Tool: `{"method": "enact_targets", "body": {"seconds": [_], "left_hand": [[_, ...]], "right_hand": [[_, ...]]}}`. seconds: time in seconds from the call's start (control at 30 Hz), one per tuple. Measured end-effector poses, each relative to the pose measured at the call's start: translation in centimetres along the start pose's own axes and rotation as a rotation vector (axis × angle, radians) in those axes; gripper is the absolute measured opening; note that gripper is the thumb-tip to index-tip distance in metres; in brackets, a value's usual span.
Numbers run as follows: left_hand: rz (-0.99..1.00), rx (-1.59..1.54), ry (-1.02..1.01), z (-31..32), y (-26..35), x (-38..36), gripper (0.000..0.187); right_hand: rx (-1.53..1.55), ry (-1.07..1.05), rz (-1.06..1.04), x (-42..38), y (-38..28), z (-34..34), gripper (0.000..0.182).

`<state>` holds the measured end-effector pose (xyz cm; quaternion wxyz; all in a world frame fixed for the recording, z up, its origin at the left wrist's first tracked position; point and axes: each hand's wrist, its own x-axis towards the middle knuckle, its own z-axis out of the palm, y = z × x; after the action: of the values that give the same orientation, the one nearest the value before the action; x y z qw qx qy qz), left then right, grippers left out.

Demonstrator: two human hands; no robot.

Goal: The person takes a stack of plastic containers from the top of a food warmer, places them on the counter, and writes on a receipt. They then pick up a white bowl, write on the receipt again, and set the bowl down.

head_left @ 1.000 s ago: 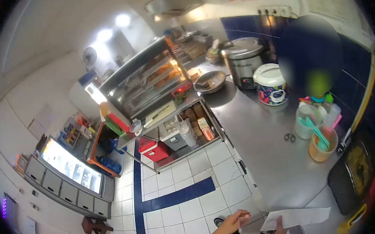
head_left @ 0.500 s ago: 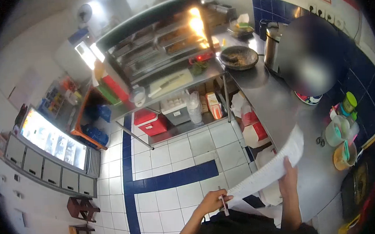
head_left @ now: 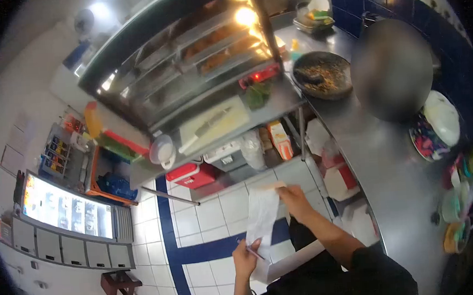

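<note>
A long white paper strip, like a receipt roll, hangs between my two hands in front of my body. My right hand is closed on its upper end. Lower down, my left hand is closed around a slim pen and pinches the strip's edge. Past my left hand the strip bends, and its loose part runs right across my dark clothing. Any writing on the paper is too faint to read.
A steel counter runs along my right, bearing a stone mortar and plastic containers. Ahead stands a lit glass display case with a knife on a cutting board. Below are a red cooler and boxes.
My right hand has moved left and away from the counter, carrying the strip's end up in front of me. My left hand has shifted slightly left, still with the pen. The view has turned.
</note>
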<state>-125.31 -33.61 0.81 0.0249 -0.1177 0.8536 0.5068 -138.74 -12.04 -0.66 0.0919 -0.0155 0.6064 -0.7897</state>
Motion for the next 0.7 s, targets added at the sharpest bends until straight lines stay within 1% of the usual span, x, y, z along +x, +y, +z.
{"method": "enact_targets", "body": {"seconds": [0.03, 0.07, 0.1, 0.17, 0.2, 0.23, 0.27, 0.33, 0.4, 0.43, 0.47, 0.53, 0.57, 0.63, 0.7], "left_hand": [[-0.049, 0.103, 0.038, -0.6, -1.6, 2.5, 0.027], [-0.107, 0.261, 0.114, -1.5, -7.2, 4.5, 0.025], [-0.171, 0.421, 0.185, -2.6, -12.5, 5.0, 0.024], [-0.258, 0.043, 0.386, -5.0, -13.5, 4.2, 0.020], [-0.334, -0.060, 0.473, -6.2, -14.4, 4.0, 0.021], [-0.417, -0.161, 0.564, -7.4, -15.2, 3.3, 0.024], [-0.351, -0.188, 0.591, -8.3, -15.7, 2.5, 0.024], [-0.235, -0.243, 0.642, -8.9, -15.9, 0.6, 0.031], [-0.559, -0.152, 0.718, -9.0, -12.0, 1.8, 0.024], [-0.716, -0.112, 0.756, -8.8, -8.4, 3.5, 0.022], [-0.729, -0.055, 0.779, -8.1, -5.2, 4.8, 0.023], [-0.722, 0.005, 0.801, -7.4, -6.8, 4.4, 0.025], [-0.714, 0.018, 0.815, -6.8, -7.7, 4.4, 0.026], [-0.892, -0.088, 0.788, -6.4, -7.4, 5.4, 0.030], [-0.840, -0.273, 0.827, -5.7, -7.5, 7.5, 0.034]], "right_hand": [[0.047, 0.130, -0.042, 5.6, -0.8, -0.8, 0.040], [0.023, 0.139, -0.159, 11.7, 0.5, -2.9, 0.039], [-0.151, 0.188, -0.124, 16.5, -0.1, -4.6, 0.039], [-0.519, 0.269, -0.101, 26.1, -1.7, -7.4, 0.041], [-0.597, 0.315, -0.184, 31.2, -1.3, -8.5, 0.041], [-0.753, 0.429, -0.355, 36.5, -0.1, -9.3, 0.044], [-0.776, 0.352, -0.169, 40.7, -1.3, -9.8, 0.052], [-1.043, 0.594, -0.254, 46.6, -0.6, -9.0, 0.061], [-1.181, 0.496, -0.135, 50.3, 1.0, -9.0, 0.062], [-1.250, 0.445, -0.086, 51.3, 1.7, -8.7, 0.063], [-1.278, 0.365, -0.122, 51.3, 2.5, -8.6, 0.062], [-1.346, 0.208, -0.232, 50.3, 3.0, -9.2, 0.061], [-1.320, 0.073, -0.235, 49.4, 3.0, -9.6, 0.061], [-1.337, -0.159, -0.256, 46.8, 2.0, -10.4, 0.061], [-1.404, -0.331, -0.262, 43.5, 0.7, -11.7, 0.059]]}}
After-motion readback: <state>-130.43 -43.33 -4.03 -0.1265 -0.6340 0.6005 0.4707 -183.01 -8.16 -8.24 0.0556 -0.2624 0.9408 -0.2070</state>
